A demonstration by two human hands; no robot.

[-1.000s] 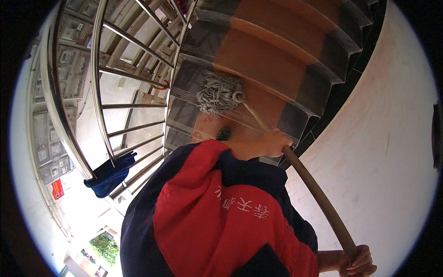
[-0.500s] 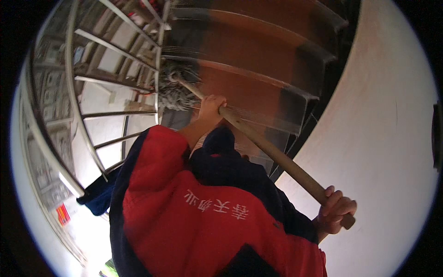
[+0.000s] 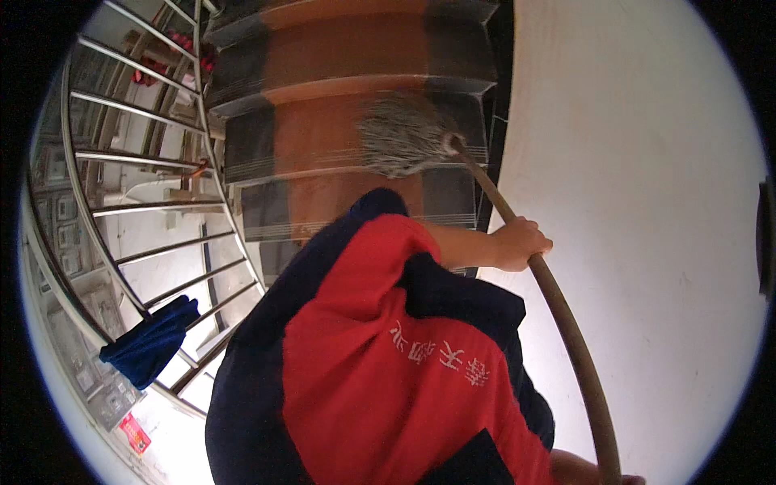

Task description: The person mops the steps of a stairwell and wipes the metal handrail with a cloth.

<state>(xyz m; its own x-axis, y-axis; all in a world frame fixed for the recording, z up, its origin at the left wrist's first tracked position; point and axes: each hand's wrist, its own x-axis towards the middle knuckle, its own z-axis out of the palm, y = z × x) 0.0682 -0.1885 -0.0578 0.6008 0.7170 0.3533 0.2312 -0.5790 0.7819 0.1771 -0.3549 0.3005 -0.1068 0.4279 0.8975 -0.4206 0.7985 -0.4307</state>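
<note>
Lengthwise, the mop (image 3: 556, 301) slants steeply, strands (image 3: 400, 136) toward upper left.

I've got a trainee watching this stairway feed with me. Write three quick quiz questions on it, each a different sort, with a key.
1. What hangs over the railing?
2. True or false: the left grip is empty.
3. The mop head is nearer to: A) the railing; B) the wall.

Key:
1. A blue cloth.
2. False; it is closed around the mop handle.
3. B.
</note>
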